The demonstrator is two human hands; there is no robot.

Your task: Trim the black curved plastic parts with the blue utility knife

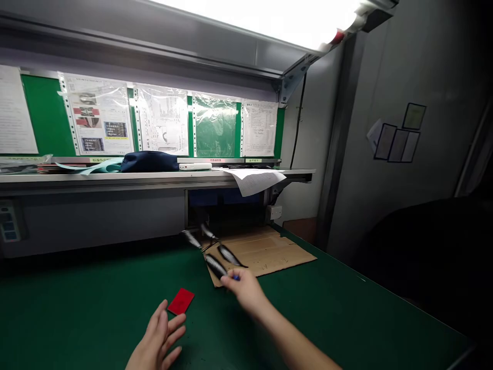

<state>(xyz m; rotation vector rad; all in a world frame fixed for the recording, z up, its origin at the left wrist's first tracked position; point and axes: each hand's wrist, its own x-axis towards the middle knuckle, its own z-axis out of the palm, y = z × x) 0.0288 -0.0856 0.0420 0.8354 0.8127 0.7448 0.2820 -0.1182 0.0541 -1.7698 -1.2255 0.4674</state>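
Note:
My right hand (243,289) reaches over the front of a cardboard sheet (265,252), fingers pinched on the near end of a dark, glossy, blade-shaped piece (216,266). Motion blurs it, and I cannot tell whether it joins the similar dark blades (230,255) beside and beyond it. A bit of blue shows at the fingertips. My left hand (159,336) is open at the lower middle, fingers apart and holding nothing. Just beyond its fingertips a small red rectangular piece (181,301) lies flat on the green work surface (96,303).
A shelf (154,177) crosses behind the bench, bearing a dark blue pouch (150,161), a white box-shaped item (195,166) and a drooping paper sheet (258,180). Under it is a dark recess (227,213). A bright lamp (269,18) hangs above.

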